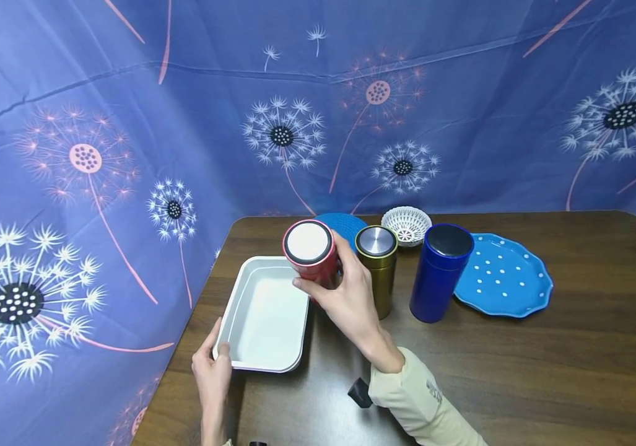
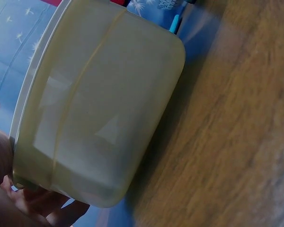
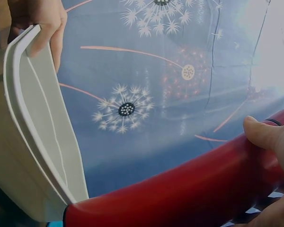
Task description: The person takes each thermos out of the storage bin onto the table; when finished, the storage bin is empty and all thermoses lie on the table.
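Observation:
My left hand [image 1: 210, 368] grips the left rim of a white plastic tub [image 1: 267, 325], thumb inside and fingers outside, as the right wrist view shows too. The tub's pale side wall [image 2: 99, 94] fills much of the left wrist view. My right hand [image 1: 351, 303] holds a red cylindrical canister [image 1: 309, 244] with a silver lid near its top, thumb on one side and fingers round the other. In the right wrist view the far end of the red canister [image 3: 180, 189] overlaps the tub's corner. A gold canister [image 1: 381, 279] stands just right of this hand.
A blue canister [image 1: 431, 282] with a dark lid stands right of the gold one. Behind are a round blue ridged item [image 1: 340, 222] and a white openwork basket [image 1: 407, 220]. A wavy blue polka-dot plate [image 1: 504, 275] lies at right on the wooden table [image 1: 574, 371].

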A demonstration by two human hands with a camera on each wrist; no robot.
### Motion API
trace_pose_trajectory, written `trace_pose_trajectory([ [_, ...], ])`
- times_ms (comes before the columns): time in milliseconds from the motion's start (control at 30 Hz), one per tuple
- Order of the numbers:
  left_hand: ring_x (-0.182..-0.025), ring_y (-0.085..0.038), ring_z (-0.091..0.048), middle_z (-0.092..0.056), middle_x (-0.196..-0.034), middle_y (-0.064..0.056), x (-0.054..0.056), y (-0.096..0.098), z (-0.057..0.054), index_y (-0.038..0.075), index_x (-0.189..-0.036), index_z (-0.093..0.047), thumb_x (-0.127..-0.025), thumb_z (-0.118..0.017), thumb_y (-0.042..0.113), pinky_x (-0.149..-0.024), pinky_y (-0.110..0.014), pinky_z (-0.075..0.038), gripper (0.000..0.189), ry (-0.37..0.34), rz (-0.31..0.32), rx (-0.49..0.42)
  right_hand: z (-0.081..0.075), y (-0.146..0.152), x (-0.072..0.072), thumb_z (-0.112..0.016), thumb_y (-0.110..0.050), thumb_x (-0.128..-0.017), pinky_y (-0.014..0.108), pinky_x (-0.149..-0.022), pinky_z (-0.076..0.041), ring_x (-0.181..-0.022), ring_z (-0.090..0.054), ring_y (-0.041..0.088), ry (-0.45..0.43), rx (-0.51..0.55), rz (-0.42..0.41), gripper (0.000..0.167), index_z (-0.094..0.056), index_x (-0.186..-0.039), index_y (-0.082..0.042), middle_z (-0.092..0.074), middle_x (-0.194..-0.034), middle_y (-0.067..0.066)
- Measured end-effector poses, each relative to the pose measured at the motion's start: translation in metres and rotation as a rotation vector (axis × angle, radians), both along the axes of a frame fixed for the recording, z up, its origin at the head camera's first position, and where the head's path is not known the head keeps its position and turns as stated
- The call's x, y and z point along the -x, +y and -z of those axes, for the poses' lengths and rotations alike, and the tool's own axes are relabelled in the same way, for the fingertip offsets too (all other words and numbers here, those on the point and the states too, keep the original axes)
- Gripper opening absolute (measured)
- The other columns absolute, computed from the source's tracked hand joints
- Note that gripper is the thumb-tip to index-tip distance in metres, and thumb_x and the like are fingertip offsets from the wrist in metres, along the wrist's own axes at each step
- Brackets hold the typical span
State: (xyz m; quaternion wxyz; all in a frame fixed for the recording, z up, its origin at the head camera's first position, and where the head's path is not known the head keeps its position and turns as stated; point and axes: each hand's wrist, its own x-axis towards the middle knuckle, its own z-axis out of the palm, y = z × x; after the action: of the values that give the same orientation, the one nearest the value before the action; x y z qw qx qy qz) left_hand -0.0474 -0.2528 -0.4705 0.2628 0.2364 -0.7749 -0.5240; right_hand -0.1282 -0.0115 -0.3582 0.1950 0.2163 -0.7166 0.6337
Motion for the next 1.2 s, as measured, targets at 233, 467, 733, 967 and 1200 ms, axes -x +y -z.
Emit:
trace_pose_trajectory([
  [233,-0.128,-0.037,-0.052,-0.056,-0.139,-0.024,0.0,0.0,0.0,-0.004,-0.138,-0.06,-0.088,-0.048,-0.014,-0.087,-0.008,-0.041,0.052,-0.003,0.002,-0.016,0.005,0.0,-0.001,-0.093,-0.01,-0.073,0.045,-0.104,-0.047,-0.124,-0.056,0.022,-0.017,-0.006,0.004,0.085,-0.051,-0.147,-0.01,-0.059,-0.139,0.009],
  [467,-0.13,-0.036,-0.051,-0.056,-0.141,-0.023,0.001,0.0,-0.001,-0.002,-0.138,-0.06,-0.09,-0.049,-0.013,-0.09,-0.01,-0.041,0.051,-0.011,0.002,-0.026,0.015,-0.002,-0.001,-0.093,-0.011,-0.072,0.047,-0.103,-0.046,-0.122,-0.057,0.024,-0.036,-0.033,0.046,0.084,-0.052,-0.145,-0.009,-0.06,-0.136,0.011],
  [733,-0.131,-0.035,-0.05,-0.055,-0.141,-0.022,0.0,0.001,-0.001,-0.002,-0.139,-0.06,-0.09,-0.048,-0.013,-0.095,-0.014,-0.041,0.051,-0.012,0.0,-0.041,0.03,-0.005,0.001,-0.093,-0.013,-0.073,0.051,-0.104,-0.044,-0.123,-0.057,0.029,-0.089,-0.059,0.086,0.085,-0.049,-0.145,-0.005,-0.06,-0.135,0.014],
  [967,-0.13,-0.037,-0.051,-0.056,-0.139,-0.025,0.001,0.0,0.0,-0.008,-0.137,-0.059,-0.088,-0.047,-0.016,-0.091,-0.008,-0.04,0.051,0.011,0.006,-0.02,0.041,-0.007,0.003,-0.092,-0.013,-0.074,0.054,-0.104,-0.044,-0.125,-0.055,0.033,-0.114,-0.071,0.105,0.086,-0.048,-0.146,-0.002,-0.059,-0.137,0.017],
  [1200,-0.13,-0.038,-0.051,-0.056,-0.139,-0.026,0.001,0.0,0.002,-0.01,-0.136,-0.058,-0.088,-0.047,-0.016,-0.089,-0.007,-0.039,0.05,0.012,0.008,-0.01,0.049,-0.009,0.004,-0.092,-0.012,-0.073,0.052,-0.104,-0.044,-0.125,-0.056,0.034,-0.134,-0.082,0.126,0.085,-0.048,-0.145,-0.001,-0.059,-0.136,0.018],
])
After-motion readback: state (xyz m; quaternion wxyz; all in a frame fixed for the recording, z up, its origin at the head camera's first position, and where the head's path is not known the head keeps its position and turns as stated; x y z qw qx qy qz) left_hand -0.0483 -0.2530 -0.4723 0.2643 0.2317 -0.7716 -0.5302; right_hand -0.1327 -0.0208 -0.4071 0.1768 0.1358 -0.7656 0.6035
